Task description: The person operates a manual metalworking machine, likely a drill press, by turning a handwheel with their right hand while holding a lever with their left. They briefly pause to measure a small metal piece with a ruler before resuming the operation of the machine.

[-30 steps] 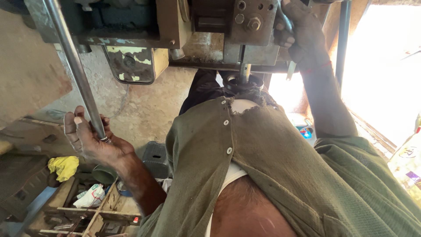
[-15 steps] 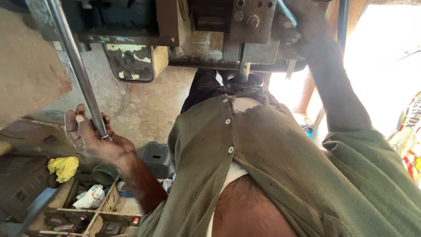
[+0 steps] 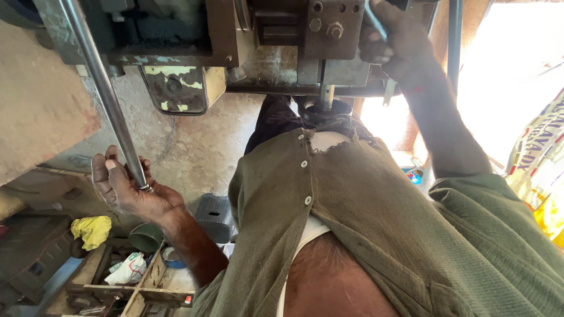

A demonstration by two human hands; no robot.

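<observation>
My left hand (image 3: 126,191) grips the lower end of a long shiny steel lever (image 3: 101,85) that slants up to a worn machine press (image 3: 194,35) overhead. My right hand (image 3: 395,40) reaches up on the right and is closed around a thin metal handle (image 3: 375,20) beside a bolted steel block (image 3: 332,26). Under that block a short vertical punch rod (image 3: 325,97) points down at a dark round part (image 3: 322,111). My green buttoned shirt (image 3: 364,223) fills the lower middle of the view.
A yellow cloth (image 3: 91,230) lies on a low shelf at the left. Beside it stand a wooden tray with compartments (image 3: 126,282), a green cup (image 3: 145,238) and a grey plastic stool (image 3: 216,217). A printed sack (image 3: 537,164) hangs at the right edge.
My left hand has slid slightly down with the lever. My right hand has stayed up at the handle by the steel block; the view has shifted a little.
</observation>
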